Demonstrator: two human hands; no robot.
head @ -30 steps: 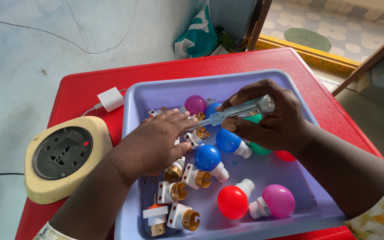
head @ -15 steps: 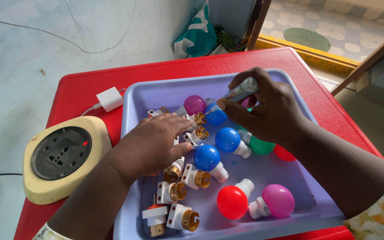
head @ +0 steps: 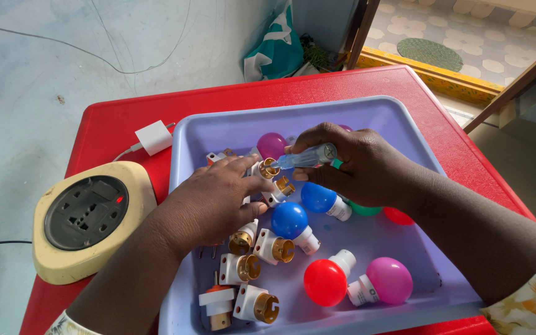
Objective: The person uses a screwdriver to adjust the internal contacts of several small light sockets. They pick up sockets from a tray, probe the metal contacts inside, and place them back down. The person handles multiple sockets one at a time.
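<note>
In right hand (head: 355, 167), tester screwdriver (head: 305, 157) lies level, tip leftward.

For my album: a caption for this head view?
Right hand points a clear-handled tool at a holder steadied by the left hand over a lilac tray.

a glossy red plastic surface (head: 280, 93) stands on a pale blue-grey concrete floor (head: 44, 80), crossed by a thin dark cable (head: 113, 56) at eleven o'clock. at one o'clock, a patterned tile floor (head: 466, 31) lies in daylight beyond a yellow threshold (head: 429, 74).
</note>
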